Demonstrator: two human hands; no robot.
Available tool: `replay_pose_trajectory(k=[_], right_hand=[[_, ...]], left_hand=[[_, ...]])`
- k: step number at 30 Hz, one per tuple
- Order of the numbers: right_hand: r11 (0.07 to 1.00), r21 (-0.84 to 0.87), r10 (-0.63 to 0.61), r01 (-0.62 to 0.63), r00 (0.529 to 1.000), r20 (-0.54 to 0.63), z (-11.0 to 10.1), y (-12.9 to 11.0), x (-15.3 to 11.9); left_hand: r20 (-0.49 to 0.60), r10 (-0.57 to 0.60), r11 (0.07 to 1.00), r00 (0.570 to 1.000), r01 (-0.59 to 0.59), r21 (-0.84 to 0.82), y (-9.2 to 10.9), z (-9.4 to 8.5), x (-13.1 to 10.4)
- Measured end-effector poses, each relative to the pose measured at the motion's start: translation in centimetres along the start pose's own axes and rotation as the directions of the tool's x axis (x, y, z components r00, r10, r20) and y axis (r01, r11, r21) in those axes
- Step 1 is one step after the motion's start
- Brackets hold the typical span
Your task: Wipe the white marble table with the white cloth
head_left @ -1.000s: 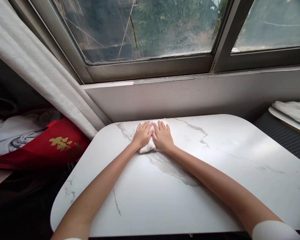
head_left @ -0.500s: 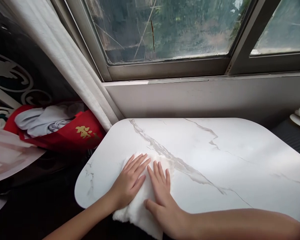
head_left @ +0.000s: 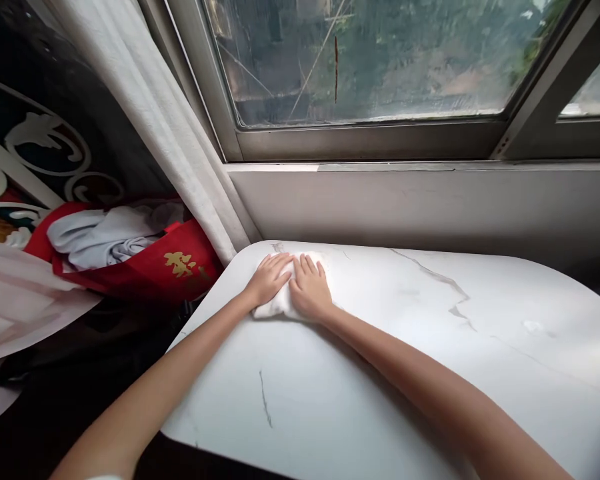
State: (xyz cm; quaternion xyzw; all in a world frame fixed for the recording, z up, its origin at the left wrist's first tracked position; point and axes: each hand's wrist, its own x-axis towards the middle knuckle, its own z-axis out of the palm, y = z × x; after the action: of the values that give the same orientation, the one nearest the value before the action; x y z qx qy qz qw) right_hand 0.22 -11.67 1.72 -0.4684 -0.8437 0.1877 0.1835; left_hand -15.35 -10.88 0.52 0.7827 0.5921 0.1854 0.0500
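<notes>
Both of my hands lie flat on a white fluffy cloth (head_left: 279,307) near the far left part of a white marble-patterned table (head_left: 310,380). The left hand (head_left: 268,280) presses on the cloth's left side with its fingers stretched forward. Just beside it, my right hand (head_left: 311,289) rests on the right side of the cloth, fingers pointing away from me. Much of the cloth is hidden under the palms. Neither hand wraps around it.
Behind the table are a low wall (head_left: 370,203) and a metal-framed window (head_left: 370,143). A pale curtain (head_left: 165,133) hangs at the left. Beyond the table's left edge sits a red bag (head_left: 145,280) with light grey fabric (head_left: 105,233) inside.
Both hands and the cloth have moved away from me, from the table's near edge toward its far left edge. The view has also turned slightly left.
</notes>
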Motion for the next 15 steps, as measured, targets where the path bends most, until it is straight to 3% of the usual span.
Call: replay_pose_trajectory(k=[4,7,11,15], right_hand=[[0.990,-0.104,0.086,-0.092,0.994,-0.061,0.7,0.4,5.3],[0.988,-0.132,0.071,-0.075,0.997,-0.033,1.3,-0.5,7.5],[0.993,-0.113,0.025,-0.020,0.999,0.046,2.1,-2.2,8.2],[0.995,-0.080,-0.044,0.051,0.996,0.078,3.0,-4.5,5.7]], left_hand=[[0.019,0.040,0.999,0.999,-0.040,-0.013,-3.4,0.1,5.4],[0.044,0.065,0.998,0.997,-0.065,0.000,-5.8,-0.6,6.5],[0.041,0.056,0.998,0.998,-0.057,0.029,-8.1,-1.6,4.9],[0.039,0.039,0.998,0.998,-0.041,0.056,-8.3,-2.6,0.2]])
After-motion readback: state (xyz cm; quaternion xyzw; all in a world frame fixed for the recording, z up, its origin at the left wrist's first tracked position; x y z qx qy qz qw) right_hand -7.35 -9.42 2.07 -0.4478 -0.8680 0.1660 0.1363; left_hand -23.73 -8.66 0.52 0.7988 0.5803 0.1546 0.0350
